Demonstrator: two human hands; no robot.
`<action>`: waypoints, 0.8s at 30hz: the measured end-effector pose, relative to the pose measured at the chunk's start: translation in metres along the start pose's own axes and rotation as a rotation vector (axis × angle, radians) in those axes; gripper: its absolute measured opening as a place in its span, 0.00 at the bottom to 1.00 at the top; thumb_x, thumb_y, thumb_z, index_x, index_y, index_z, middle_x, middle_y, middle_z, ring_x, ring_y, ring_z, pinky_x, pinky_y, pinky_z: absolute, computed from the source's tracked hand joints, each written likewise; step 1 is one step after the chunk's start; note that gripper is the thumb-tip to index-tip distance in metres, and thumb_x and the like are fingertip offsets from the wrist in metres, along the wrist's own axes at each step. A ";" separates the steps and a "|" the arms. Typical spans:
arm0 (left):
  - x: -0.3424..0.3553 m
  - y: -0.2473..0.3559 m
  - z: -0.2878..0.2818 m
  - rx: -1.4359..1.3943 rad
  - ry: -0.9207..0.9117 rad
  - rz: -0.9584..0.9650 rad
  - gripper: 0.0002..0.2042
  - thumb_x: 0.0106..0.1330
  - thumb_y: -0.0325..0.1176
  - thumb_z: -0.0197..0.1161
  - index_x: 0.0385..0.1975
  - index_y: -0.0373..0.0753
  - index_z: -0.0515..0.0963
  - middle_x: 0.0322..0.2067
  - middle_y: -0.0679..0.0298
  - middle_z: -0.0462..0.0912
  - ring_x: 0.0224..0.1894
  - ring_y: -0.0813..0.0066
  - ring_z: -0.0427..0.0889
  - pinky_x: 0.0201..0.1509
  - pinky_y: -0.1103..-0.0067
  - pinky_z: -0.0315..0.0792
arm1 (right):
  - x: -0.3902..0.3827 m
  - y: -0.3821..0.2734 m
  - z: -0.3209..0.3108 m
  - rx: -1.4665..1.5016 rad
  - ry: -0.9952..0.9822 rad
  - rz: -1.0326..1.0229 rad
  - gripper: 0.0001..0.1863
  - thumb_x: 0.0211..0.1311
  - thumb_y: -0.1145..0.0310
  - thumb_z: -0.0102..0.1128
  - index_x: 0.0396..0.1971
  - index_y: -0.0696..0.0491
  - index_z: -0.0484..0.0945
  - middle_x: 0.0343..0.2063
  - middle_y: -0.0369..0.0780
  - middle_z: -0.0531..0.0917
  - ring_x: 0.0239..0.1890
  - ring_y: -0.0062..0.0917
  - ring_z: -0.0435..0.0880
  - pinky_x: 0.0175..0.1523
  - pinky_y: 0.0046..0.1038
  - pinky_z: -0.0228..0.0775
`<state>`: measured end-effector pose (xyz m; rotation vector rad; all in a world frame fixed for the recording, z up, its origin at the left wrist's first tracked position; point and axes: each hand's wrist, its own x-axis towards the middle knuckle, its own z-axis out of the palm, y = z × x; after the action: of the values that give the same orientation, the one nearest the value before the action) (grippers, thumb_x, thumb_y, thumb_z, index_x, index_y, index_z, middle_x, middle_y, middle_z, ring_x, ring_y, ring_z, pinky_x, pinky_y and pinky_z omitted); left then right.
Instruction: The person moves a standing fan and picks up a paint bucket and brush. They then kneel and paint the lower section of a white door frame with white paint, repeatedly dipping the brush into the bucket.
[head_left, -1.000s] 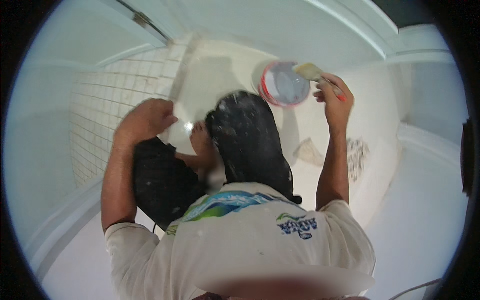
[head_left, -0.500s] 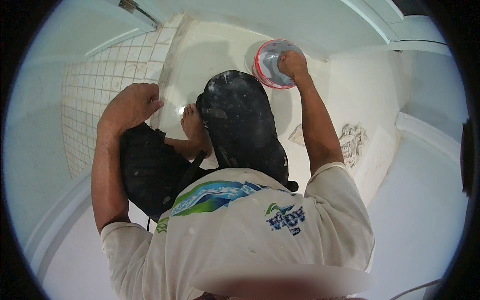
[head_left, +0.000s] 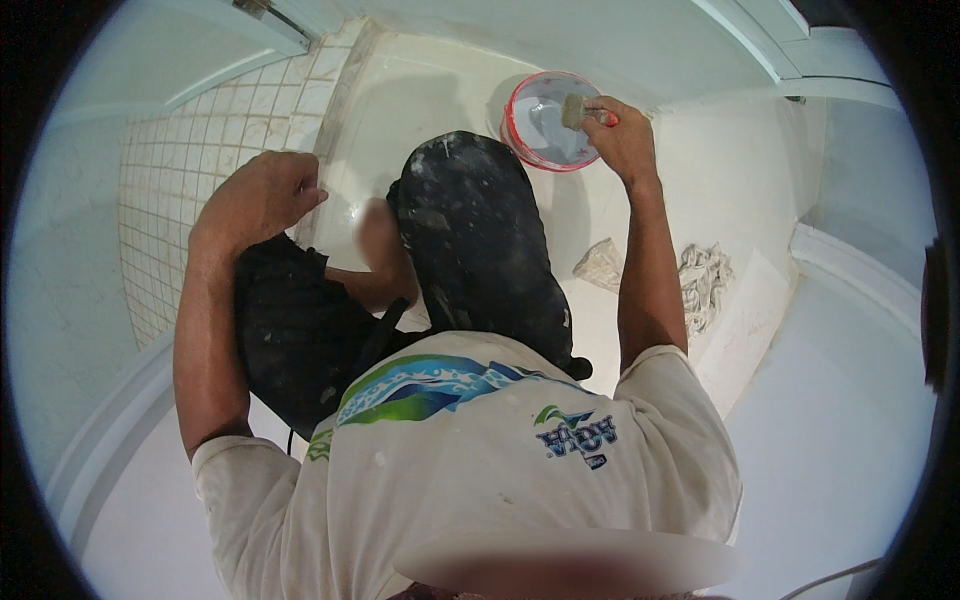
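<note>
A person's right hand (head_left: 618, 135) was closed around a flat, pale-bristled paintbrush (head_left: 573, 112), its bristles over the right part of the opening of a round, red-rimmed bucket (head_left: 513, 130). The left hand (head_left: 275, 190), loosely curled with nothing visible in it, was well left of the bucket. A crumpled, off-white cloth (head_left: 704, 285) lay below and right of the bucket; square, off-white tiles (head_left: 222, 160) stretched well to its left.

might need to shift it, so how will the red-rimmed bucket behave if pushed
The red-rimmed bucket should probably slide rather than roll, as it stands upright on a smooth-looking floor. A hard shove could slosh the pale liquid visible inside. That liquid may also add weight.
</note>
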<state>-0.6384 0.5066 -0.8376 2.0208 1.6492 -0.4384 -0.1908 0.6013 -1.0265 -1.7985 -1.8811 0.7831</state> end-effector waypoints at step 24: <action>-0.133 0.192 -0.049 0.017 0.115 0.151 0.13 0.69 0.37 0.70 0.45 0.34 0.84 0.41 0.49 0.90 0.47 0.46 0.89 0.56 0.60 0.81 | -0.171 0.108 -0.005 2.294 -0.054 0.048 0.21 0.71 0.65 0.61 0.60 0.57 0.82 0.38 0.44 0.89 0.31 0.23 0.83 0.39 0.29 0.73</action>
<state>-0.4830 0.3974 -0.6932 2.2010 1.5490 -0.2878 -0.0929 0.4324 -1.0797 -0.1835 -0.0303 1.7006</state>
